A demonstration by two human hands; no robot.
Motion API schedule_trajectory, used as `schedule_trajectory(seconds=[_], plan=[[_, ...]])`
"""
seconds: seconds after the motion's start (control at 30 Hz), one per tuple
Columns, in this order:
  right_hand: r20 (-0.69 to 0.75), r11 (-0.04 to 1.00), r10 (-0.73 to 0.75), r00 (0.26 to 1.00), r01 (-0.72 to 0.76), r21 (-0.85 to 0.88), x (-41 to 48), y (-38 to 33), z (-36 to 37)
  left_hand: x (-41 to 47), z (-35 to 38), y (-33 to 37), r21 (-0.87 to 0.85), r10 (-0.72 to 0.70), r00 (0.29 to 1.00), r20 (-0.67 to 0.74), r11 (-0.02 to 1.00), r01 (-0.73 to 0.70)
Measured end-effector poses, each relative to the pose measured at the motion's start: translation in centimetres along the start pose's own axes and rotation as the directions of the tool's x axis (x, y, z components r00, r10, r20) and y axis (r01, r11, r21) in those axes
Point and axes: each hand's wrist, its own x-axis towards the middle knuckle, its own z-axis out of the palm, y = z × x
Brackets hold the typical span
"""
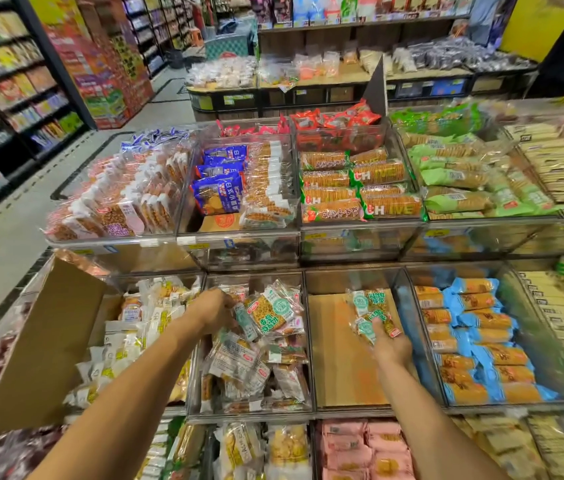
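I face a tiered display of clear acrylic bins in a shop. My left hand [216, 311] reaches into the middle bin [251, 412], fingers curled round small clear snack packets with green labels [268, 311] at the top of a loose pile. My right hand [389, 342] is in the neighbouring bin [342, 358], whose cardboard floor is mostly bare; it grips a few of the same green-label packets [370, 311] against that floor.
An open cardboard box [41, 344] stands at the left. Blue-wrapped cracker rolls [478, 341] fill the bin to the right. The upper tier holds blue bags [219, 188], orange cracker packs [360, 188] and green packs [457, 178]. Pink packets [367, 448] lie below. An aisle floor runs left.
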Motion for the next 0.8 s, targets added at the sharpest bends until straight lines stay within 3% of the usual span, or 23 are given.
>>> schedule_trajectory(seconds=[0.13,0.2,0.3,0.5,0.7,0.8], plan=[[0.043,0.989,0.086,0.995,-0.090,0.114,1.9,-0.3,1.0,0.4,0.0,-0.2,0.037,0.005,1.000,0.003,0.999,-0.005],[0.037,0.992,0.091,0.995,-0.094,0.079,2.7,0.0,1.4,0.5,-0.1,-0.1,0.049,0.021,1.000,0.004,0.999,-0.021],[-0.013,0.991,0.135,0.991,-0.135,0.007,6.3,2.5,2.7,0.4,0.0,-0.1,0.066,0.038,0.999,-0.002,0.997,-0.037],[-0.147,0.972,0.222,0.964,-0.207,0.114,3.0,-1.7,3.1,-0.2,-0.4,0.1,0.057,0.091,0.992,0.093,0.994,-0.096],[0.050,0.877,0.303,0.952,-0.298,0.378,0.9,-4.3,3.1,-0.9,-0.6,-0.3,-0.031,0.111,0.990,0.091,0.994,-0.109],[0.165,0.863,0.278,0.946,-0.321,0.389,1.0,-4.7,3.4,-1.6,-0.6,-0.3,-0.108,0.111,0.992,0.064,0.989,-0.103]])
